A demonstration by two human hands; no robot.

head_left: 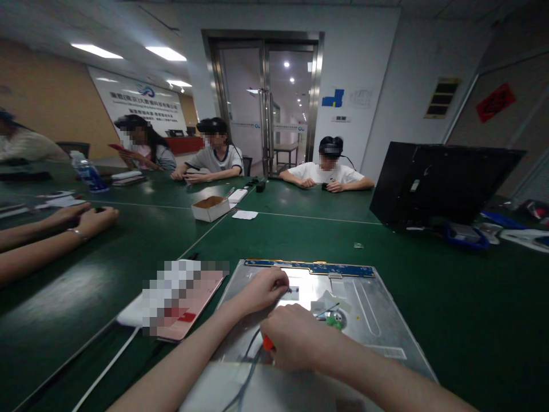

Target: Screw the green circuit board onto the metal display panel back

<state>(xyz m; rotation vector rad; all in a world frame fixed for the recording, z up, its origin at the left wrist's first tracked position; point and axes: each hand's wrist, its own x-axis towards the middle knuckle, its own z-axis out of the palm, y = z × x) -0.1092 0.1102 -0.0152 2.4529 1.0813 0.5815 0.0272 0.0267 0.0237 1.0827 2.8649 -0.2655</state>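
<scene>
A: Where are our hands?

B: Our left hand [274, 283] is over the metal panel [364, 303], fingers curled inward; we cannot tell whether the tips pinch anything. Our right hand [295, 337] is closed like a fist, an orange-red piece [267, 343] showing at its edge.

A: And the panel?

B: Flat on the green table [317, 234], right in front of us, a blue circuit strip [309, 269] along its far edge. Dark cords [253, 355] run over its near part, and a green piece [333, 321] sits beyond our right wrist.

A: What step would we call this?

B: Close handwork on the panel's back, we judge. Any move from here calls for a steady left hand and a light right one, with the cords kept from snagging.

A: Can we read anything?

B: The panel's white label [388, 351] is too small for us. Farther out, the bottle's [89, 174] wrapper is a blur, and we find no brand on the black monitor [441, 183]. The wall sign [137, 103] seems to include 大数据科技有限公司; its first characters are unclear. The writing on the red paper [495, 103] escapes us too.
</scene>
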